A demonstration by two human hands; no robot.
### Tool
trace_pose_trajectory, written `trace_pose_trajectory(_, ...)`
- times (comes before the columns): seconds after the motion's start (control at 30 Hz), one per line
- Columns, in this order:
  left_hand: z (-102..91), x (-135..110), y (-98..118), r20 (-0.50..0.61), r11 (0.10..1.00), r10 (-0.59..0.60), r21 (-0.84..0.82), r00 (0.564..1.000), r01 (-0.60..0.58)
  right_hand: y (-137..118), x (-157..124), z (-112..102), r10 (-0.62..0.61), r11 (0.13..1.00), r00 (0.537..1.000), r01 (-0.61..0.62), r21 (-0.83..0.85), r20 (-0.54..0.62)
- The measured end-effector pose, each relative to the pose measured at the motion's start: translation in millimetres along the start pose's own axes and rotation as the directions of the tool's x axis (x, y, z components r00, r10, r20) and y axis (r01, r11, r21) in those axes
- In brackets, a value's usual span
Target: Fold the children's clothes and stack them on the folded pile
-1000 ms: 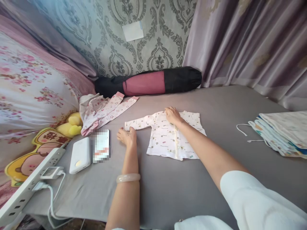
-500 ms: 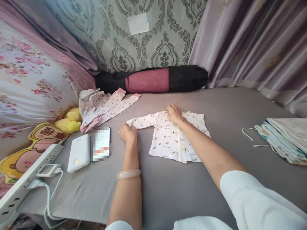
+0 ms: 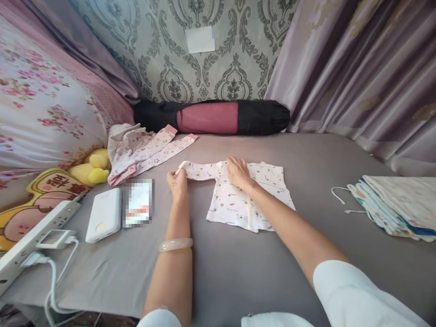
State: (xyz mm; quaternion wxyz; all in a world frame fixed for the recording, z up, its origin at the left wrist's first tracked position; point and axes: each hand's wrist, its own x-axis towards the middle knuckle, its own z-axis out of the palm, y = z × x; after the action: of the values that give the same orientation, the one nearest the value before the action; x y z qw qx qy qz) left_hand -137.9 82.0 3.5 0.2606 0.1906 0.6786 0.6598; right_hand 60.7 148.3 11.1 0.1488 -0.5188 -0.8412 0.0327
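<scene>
A small white baby shirt [image 3: 231,200] with a tiny printed pattern and a buttoned front lies spread on the grey sheet. Its left-side sleeve is stretched out sideways, the cuff end lifted slightly. My left hand [image 3: 177,181] pinches that cuff between thumb and fingers. Near the shoulder, at the top of the shirt, my right hand [image 3: 238,172] has its fingers bent down onto the cloth, gripping it; the fingertips are partly hidden. The shirt's other sleeve does not show, and my right forearm covers part of the front.
Pink-patterned baby clothes [image 3: 143,152] lie at the back left. A white power bank [image 3: 104,215], a phone [image 3: 138,204] and a power strip [image 3: 41,240] are at left. Folded cloths [image 3: 398,204] sit at right. A black and pink rolled bag [image 3: 207,118] lies along the wall.
My left hand has turned and raised the cuff end of the sleeve a little. My right hand has shifted slightly left over the shirt's shoulder. The whole view has tilted a bit.
</scene>
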Motion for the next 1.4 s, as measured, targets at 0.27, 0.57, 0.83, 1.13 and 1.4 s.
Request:
trace_pose_trajectory(0.27, 5.8, -2, 22, 0.336, 0.760, -0.194, -0.543, 0.922, 0.358, -23, -14, 21, 0.037, 0.995, 0.981, -0.054, 0.084, 0.191)
trace_pose_trajectory(0.57, 28.3, -35, 44, 0.516, 0.683, -0.088, -0.592, 0.852, 0.429, -28, -13, 21, 0.081, 0.992, 0.985, -0.095, 0.085, 0.155)
trace_pose_trajectory(0.83, 49.8, -59, 40, 0.519, 0.770, -0.050, -0.524, 0.853, 0.364, 0, -23, -9, 0.172, 0.882, 0.985, -0.165, 0.442, 0.025)
trace_pose_trajectory(1.13, 101.7, -84, 29, 0.460, 0.870, -0.101, -0.390, 0.882, 0.303, 57, -54, -28, 0.470, 0.047, 0.802, -0.439, 0.897, 0.368)
trace_pose_trajectory(1.4, 130.6, -131, -6, 0.517, 0.987, 0.084, -0.159, 0.852, -0.001, 69, -60, -25, 0.351, -0.114, 0.839, -0.403, 0.908, 0.416)
